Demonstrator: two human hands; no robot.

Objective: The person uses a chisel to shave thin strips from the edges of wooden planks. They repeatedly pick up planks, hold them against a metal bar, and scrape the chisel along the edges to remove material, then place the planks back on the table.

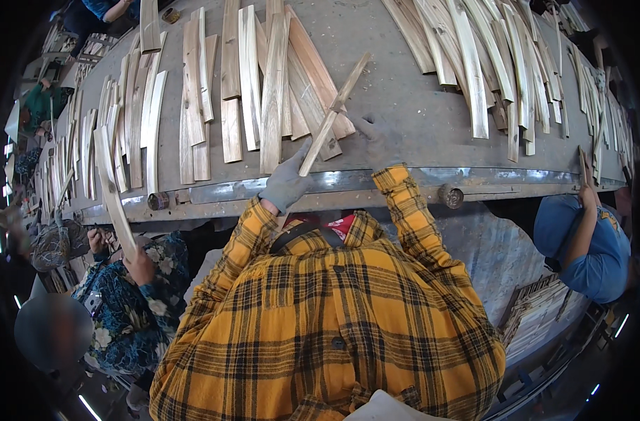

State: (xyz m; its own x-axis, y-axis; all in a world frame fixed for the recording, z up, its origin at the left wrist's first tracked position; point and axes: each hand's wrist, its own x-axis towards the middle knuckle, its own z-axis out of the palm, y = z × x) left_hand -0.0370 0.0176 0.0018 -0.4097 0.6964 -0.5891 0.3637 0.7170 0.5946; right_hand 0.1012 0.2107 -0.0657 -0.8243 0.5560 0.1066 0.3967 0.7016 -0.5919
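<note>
My left hand (286, 184), in a grey glove, is closed at the near end of a narrow wooden strip (320, 142). The strip slants up and to the right over the table, its paler near part meeting a darker far part at a kink. My right hand (377, 138), also gloved in grey, is to the right of the strip, apart from it. Blur and the grey table behind make its fingers hard to make out. Beyond my left hand, several wooden slats (274, 98) lie side by side, some overlapping, with a reddish slat (313, 63) slanting beneath the strip.
A metal-edged grey table (397, 105) runs across in front of me. More slats (474, 70) are piled at right and slats (134, 105) at left. Rusty cans (450, 196) sit at the near edge. A person (130, 281) handles a slat at left; another person (587, 238) works at right.
</note>
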